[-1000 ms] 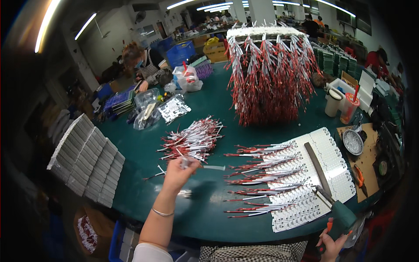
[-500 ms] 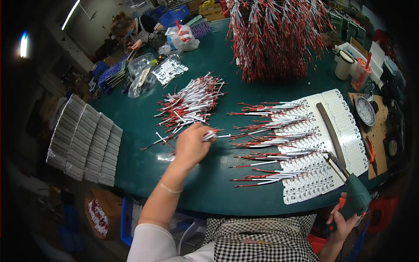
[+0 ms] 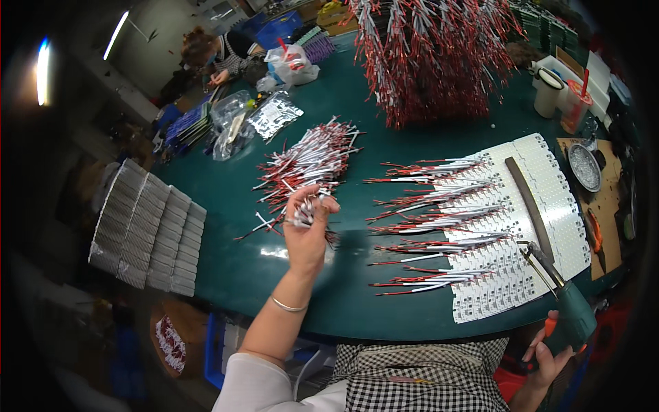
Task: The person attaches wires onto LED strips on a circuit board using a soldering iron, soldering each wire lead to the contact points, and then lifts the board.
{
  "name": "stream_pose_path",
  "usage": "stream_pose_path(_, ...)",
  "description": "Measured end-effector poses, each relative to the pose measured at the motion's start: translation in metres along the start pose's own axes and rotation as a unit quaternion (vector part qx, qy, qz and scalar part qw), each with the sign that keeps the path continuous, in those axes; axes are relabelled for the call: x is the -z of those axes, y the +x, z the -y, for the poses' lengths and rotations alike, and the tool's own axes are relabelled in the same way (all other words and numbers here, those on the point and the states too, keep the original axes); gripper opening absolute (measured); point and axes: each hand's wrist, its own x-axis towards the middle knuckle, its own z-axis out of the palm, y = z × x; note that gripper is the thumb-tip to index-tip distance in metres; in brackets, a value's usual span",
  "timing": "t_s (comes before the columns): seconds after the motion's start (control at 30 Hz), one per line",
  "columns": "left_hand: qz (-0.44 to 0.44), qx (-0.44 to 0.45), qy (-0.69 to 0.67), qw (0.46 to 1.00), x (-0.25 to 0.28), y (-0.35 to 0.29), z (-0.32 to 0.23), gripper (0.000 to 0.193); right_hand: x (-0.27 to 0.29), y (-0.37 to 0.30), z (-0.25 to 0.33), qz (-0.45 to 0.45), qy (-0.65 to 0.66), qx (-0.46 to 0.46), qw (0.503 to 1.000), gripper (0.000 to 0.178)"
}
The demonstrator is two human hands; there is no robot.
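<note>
My left hand (image 3: 307, 240) is closed around a small bunch of red and white wires (image 3: 303, 211), their white ends pointing up between the fingers. It is just in front of a loose heap of similar wires (image 3: 312, 156). In my right hand (image 3: 548, 362) is a green soldering gun (image 3: 575, 310) with orange parts. Its metal tip is over the near right part of the white circuit boards (image 3: 494, 292). Several groups of red and white wires (image 3: 429, 225) lie with their right ends on these boards and their left ends on the table.
A dark bar (image 3: 528, 206) lies across the boards. A large wire bundle (image 3: 432, 62) stands at the back. Stacked white strips (image 3: 147, 230) sit at the left. A bowl of small silvery bits (image 3: 585, 168) and orange-handled pliers (image 3: 594, 230) are at the right. Another person (image 3: 230, 55) works at far left.
My left hand has turned upward, bringing the held wires upright above the fingers. The soldering gun has shifted slightly right and down in view, along with the whole scene.
</note>
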Motion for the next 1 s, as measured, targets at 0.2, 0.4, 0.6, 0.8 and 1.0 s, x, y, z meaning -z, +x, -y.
stream_pose_path(0.2,-0.020,0.063,-0.039,0.997,0.017,-0.007,0.008,0.025,-0.002,0.002,-0.003,0.007,-0.006,-0.009,1.000,0.066)
stream_pose_path(0.4,0.039,0.087,0.011,0.995,-0.005,-0.008,-0.014,0.022,0.004,-0.006,0.002,0.011,0.010,-0.037,0.999,0.066)
stream_pose_path(0.6,0.198,-0.050,0.255,0.945,-0.048,-0.007,-0.033,0.014,0.009,-0.019,0.003,-0.029,0.056,-0.062,0.996,0.063)
stream_pose_path(0.8,0.400,-0.138,0.303,0.854,-0.118,-0.035,-0.047,0.047,0.026,-0.032,-0.001,-0.010,0.054,-0.038,0.998,0.064)
stream_pose_path(1.0,0.522,-0.210,0.287,0.775,-0.155,-0.055,-0.029,0.046,0.043,-0.040,-0.001,0.041,0.029,-0.036,0.998,0.064)
